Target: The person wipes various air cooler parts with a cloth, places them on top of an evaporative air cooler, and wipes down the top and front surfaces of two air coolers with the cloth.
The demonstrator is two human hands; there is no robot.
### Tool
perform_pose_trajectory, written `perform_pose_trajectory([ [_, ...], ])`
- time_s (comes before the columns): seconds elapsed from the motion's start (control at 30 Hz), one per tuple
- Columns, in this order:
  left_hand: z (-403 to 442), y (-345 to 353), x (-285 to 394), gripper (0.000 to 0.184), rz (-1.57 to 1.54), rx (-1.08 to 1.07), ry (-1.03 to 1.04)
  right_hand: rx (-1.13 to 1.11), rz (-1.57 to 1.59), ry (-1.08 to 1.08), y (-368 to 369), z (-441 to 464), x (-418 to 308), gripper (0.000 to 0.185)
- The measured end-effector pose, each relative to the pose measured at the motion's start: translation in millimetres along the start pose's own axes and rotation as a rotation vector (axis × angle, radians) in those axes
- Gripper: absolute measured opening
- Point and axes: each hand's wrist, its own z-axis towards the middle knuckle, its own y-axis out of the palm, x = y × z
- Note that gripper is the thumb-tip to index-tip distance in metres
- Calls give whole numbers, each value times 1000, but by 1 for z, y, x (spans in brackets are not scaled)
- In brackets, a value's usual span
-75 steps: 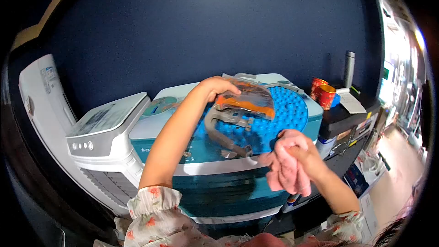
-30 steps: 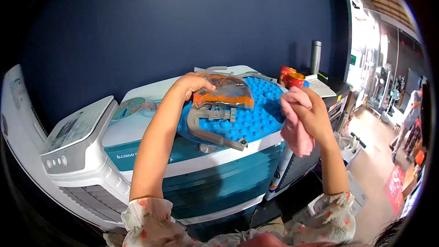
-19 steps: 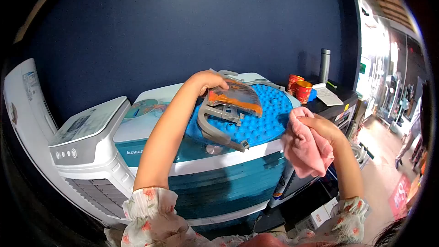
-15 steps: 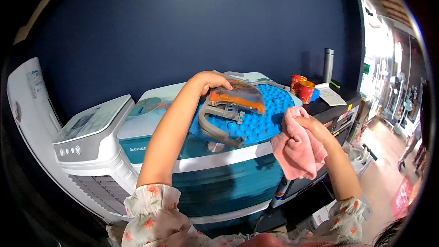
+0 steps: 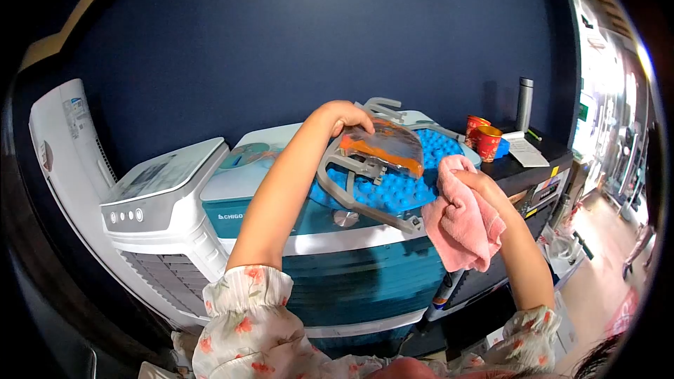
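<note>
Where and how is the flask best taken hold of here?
Probably around the upper half of the flask, from the front: it stands upright, slim and straight-sided, with the wall behind it and the red cups to its left.

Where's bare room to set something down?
Free: small cooler's top, between white tower and large cooler; large cooler's top, front-left, beside left forearm. Crowded: blue mat, under grey frame and bag; black cabinet, with cups, notepad, bottle.

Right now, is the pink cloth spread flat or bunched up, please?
Bunched up: the pink cloth hangs in loose, overlapping folds from the right hand.
</note>
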Motion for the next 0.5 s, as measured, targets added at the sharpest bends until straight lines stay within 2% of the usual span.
perform_pose_trajectory([
  [0.1, 0, 4, -4, 47, -11, -165, 2, 24, 5, -10, 2, -1, 2, 31],
  [0.33, -16, -4, -12, 55, -146, -107, -29, 34, -62, 14, 4, -3, 1, 34],
  [0.43, -11, -6, -23, 53, -164, -126, 21, 45, -78, 5, 0, 0, 5, 35],
  [0.5, -11, -4, -22, 49, -166, -59, 33, 46, -69, 7, -2, 2, 6, 36],
])
